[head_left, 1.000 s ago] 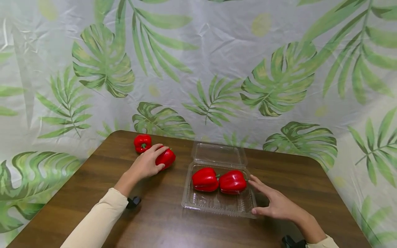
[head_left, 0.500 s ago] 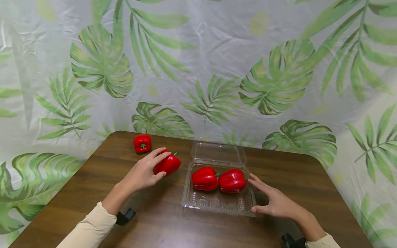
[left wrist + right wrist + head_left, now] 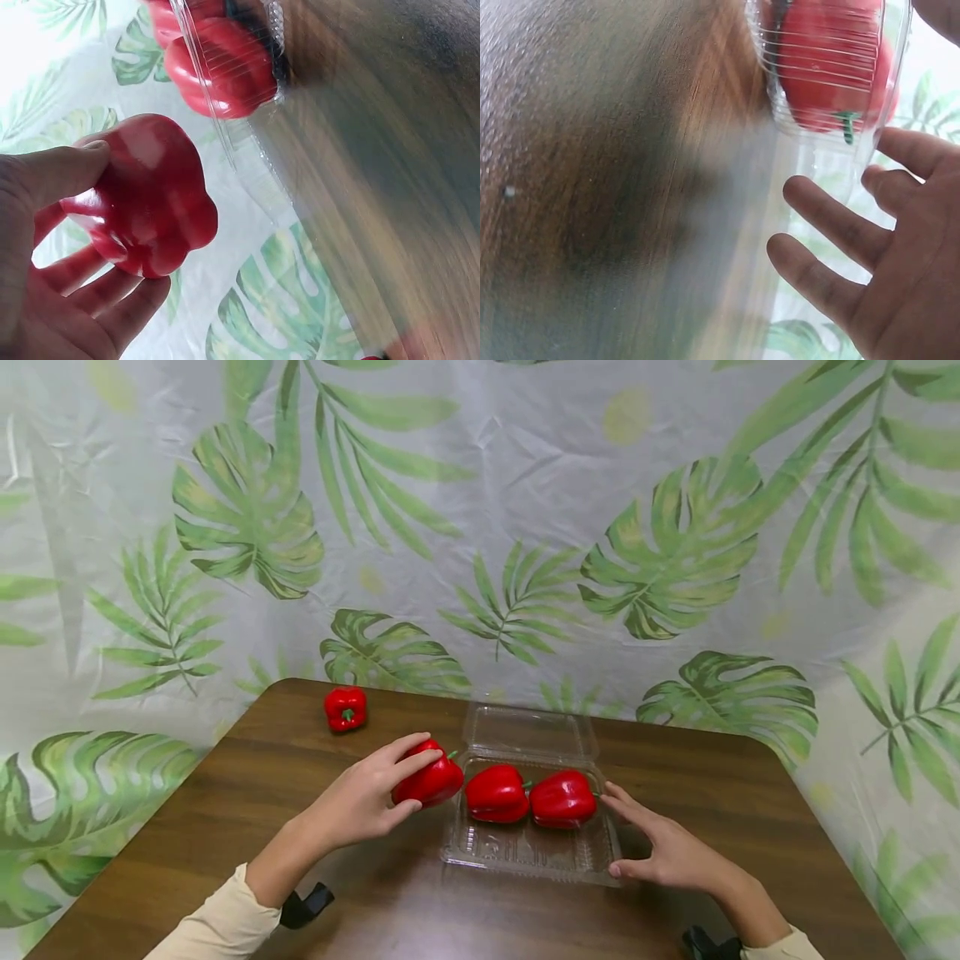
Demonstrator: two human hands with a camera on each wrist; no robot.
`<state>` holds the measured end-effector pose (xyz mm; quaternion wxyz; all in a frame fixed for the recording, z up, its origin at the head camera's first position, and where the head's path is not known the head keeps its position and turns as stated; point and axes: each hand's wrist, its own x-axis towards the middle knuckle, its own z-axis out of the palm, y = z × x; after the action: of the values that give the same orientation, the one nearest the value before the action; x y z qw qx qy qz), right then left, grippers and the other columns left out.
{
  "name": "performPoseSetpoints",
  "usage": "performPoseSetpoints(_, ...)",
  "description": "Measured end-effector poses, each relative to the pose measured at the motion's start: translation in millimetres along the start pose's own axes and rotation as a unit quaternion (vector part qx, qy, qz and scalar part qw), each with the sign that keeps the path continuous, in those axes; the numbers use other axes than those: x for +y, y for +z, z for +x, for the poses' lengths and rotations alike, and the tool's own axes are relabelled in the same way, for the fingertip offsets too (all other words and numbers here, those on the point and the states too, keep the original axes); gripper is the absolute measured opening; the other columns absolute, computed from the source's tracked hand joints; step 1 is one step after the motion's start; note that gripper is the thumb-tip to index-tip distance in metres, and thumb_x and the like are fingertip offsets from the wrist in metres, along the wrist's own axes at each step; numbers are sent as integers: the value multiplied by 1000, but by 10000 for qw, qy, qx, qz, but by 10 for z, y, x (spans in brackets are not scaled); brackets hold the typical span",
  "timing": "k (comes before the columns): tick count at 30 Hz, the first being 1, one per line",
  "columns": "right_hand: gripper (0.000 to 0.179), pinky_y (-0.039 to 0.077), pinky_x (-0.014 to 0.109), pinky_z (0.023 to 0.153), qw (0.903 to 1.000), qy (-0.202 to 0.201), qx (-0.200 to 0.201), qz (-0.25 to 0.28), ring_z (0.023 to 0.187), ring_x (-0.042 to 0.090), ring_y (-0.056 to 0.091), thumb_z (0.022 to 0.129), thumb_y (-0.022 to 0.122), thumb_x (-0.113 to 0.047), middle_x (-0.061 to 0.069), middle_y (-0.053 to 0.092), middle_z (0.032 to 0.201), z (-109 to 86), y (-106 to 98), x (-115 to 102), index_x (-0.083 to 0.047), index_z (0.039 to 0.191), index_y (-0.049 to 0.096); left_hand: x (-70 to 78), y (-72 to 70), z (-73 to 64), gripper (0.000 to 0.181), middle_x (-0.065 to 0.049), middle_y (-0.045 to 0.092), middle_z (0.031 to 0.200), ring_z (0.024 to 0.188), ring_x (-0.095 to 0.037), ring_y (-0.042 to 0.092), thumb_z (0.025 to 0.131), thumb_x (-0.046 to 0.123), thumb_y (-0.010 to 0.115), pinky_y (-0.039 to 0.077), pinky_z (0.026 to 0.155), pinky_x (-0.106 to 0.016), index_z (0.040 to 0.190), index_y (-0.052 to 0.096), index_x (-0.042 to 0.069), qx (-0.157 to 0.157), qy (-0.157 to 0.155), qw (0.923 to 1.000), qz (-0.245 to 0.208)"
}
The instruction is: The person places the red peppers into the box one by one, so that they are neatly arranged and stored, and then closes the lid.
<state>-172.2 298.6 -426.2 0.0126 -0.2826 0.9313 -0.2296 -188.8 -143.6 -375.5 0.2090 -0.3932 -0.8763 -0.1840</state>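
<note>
My left hand grips a red bell pepper just left of the clear plastic container. In the left wrist view that held bell pepper hangs off the table, thumb on one side and fingers on the other. Two more red bell peppers lie side by side in the container: a left pepper and a right pepper. Beside the container's right edge, my right hand has its fingers spread, fingertips at the rim. Whether they press on it I cannot tell.
Another red bell pepper sits at the back left of the brown wooden table. The container's clear lid lies folded back behind it. A leaf-patterned cloth hangs behind the table.
My left hand has lifted its bell pepper from beside the back left one and carried it right and nearer, to the container's left edge. The right hand stays put.
</note>
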Motion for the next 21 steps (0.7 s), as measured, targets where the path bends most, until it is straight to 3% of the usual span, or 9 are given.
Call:
performPoseSetpoints(7, 88, 51, 58, 97, 10000, 53, -45, 12, 136, 42, 49, 82, 76, -47, 20, 32, 161, 11, -38, -14, -8, 151, 39, 66, 44, 62, 62, -11, 55, 143, 118, -26, 65, 78, 17, 82, 59, 90, -38, 136, 59, 16, -18, 236, 9997, 8)
performPoseSetpoints(21, 87, 52, 56, 97, 9998, 175, -104, 63, 136, 42, 48, 82, 77, -45, 20, 32, 161, -20, -8, -1, -9, 151, 40, 255, 223, 264, 63, -11, 52, 147, 127, -27, 59, 82, 26, 79, 58, 92, -41, 140, 55, 20, -811, 763, 9938, -51)
